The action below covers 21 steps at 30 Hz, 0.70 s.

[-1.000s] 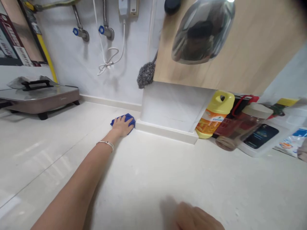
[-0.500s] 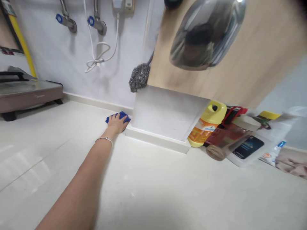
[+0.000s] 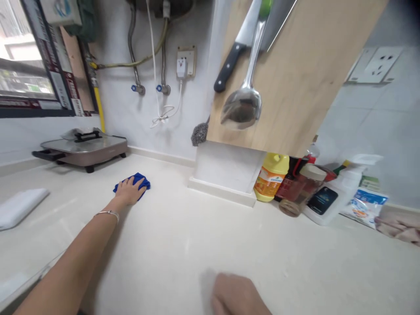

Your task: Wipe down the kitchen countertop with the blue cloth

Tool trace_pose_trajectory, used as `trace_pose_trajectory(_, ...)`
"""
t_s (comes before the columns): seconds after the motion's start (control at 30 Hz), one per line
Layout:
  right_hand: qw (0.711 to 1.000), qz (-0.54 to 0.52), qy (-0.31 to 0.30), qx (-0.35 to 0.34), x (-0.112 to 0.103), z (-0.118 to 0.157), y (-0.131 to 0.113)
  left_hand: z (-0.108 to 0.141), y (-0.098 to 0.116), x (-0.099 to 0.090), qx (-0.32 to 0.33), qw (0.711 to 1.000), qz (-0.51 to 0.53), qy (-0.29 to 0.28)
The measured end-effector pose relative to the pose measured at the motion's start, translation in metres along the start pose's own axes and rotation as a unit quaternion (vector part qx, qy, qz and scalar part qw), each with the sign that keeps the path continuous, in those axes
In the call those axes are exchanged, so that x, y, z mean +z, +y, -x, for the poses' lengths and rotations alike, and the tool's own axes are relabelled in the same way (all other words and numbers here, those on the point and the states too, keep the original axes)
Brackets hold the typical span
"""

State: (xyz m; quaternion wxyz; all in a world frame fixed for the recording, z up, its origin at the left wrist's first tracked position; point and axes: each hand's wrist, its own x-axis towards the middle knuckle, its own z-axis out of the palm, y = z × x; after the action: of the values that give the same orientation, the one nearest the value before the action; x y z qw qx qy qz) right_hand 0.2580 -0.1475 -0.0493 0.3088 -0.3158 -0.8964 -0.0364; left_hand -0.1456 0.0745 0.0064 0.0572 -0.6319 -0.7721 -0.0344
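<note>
A crumpled blue cloth (image 3: 143,181) lies on the white countertop (image 3: 183,245), left of the boxed wall corner. On top of it my left hand (image 3: 129,191) presses down, fingers curved over the fabric, a silver bangle at the wrist. At the bottom edge my right hand (image 3: 234,294) rests low over the counter, its fingers folded in; whatever it may hold is hidden.
An electric pan (image 3: 85,151) and a folded white item (image 3: 22,208) stand at left. A wooden board (image 3: 288,87) with a ladle (image 3: 243,105) and knife (image 3: 229,65) hangs above. Right, a yellow bottle (image 3: 271,177) adjoins jars and a white bottle (image 3: 323,203).
My left hand and the blue cloth have moved left, away from the wall corner. My right hand has come into view at the bottom. The view has widened and tilted up.
</note>
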Motion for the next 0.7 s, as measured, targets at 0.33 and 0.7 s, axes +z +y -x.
trace_pose_trajectory(0.33,0.998,-0.046,0.000,0.032,-0.009,-0.008,-0.013,0.156,0.024,-0.019,0.075,0.997,0.008,0.024)
trace_pose_trajectory(0.7,0.935,-0.252,0.087,0.234,-0.023,-0.014,0.005,0.305,0.134,-0.029,0.288,0.952,0.101,-0.016)
